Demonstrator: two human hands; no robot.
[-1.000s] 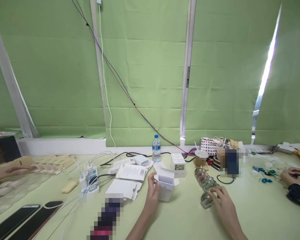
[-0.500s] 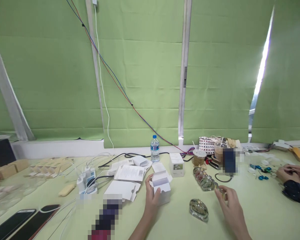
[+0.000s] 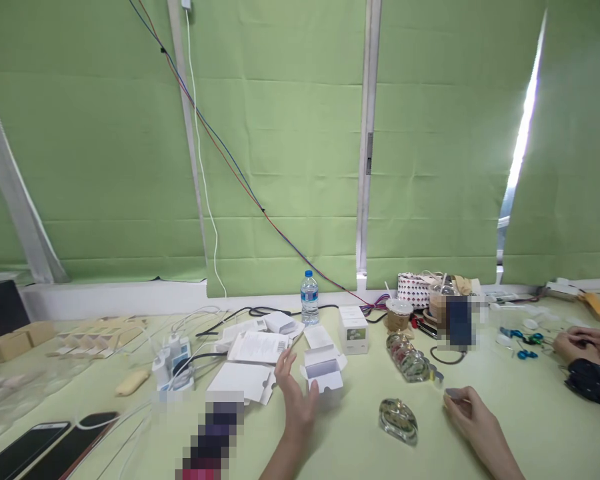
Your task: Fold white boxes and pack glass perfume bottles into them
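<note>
My left hand [image 3: 295,395] is open with its fingers spread, just left of a small white box [image 3: 325,375] whose lid flaps stand open; it hovers beside the box without gripping it. My right hand [image 3: 469,412] rests low on the table at the right, with its fingertips pinched on a small flat grey piece [image 3: 453,394]. A heart-shaped glass piece [image 3: 398,420] lies on the table between my hands. Behind it runs a row of similar glass pieces [image 3: 410,360].
A closed white box [image 3: 353,329], a water bottle [image 3: 309,297], leaflets [image 3: 260,347], chargers with cables [image 3: 174,363] and two phones [image 3: 45,443] lie on the green table [image 3: 360,453]. Drink cups [image 3: 399,315] stand at the back. Another person's hands [image 3: 583,347] work at the right edge.
My left hand let go of the open box and spread its fingers. My right hand set the glass heart down, then drew back from the row with a small piece pinched.
</note>
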